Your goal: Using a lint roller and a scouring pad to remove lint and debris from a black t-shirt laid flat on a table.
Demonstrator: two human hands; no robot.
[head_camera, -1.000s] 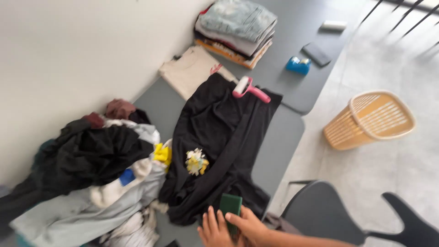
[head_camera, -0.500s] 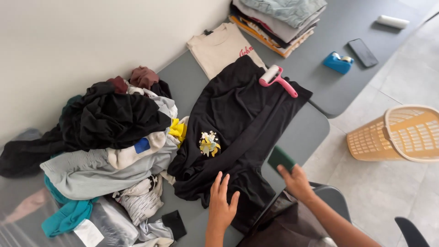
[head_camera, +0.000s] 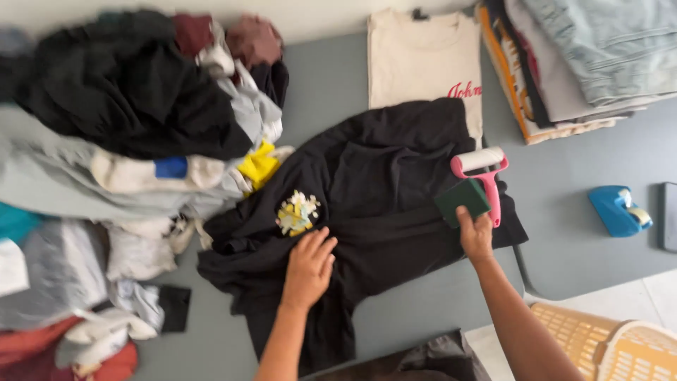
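Observation:
A black garment lies spread on the grey table. My left hand rests flat on it, fingers apart, just below a clump of yellow-and-white bits stuck to the cloth. My right hand holds a dark green block at the garment's right edge. Right beside that block a pink-handled lint roller lies on the garment.
A big heap of mixed clothes fills the left side. A folded cream shirt and a stack of folded clothes sit at the back. A blue tape dispenser is at right. A tan laundry basket stands below.
My view has swung closer over the table. My right hand has carried the green block up and right to the lint roller. My left hand has slid up toward the clump of bits.

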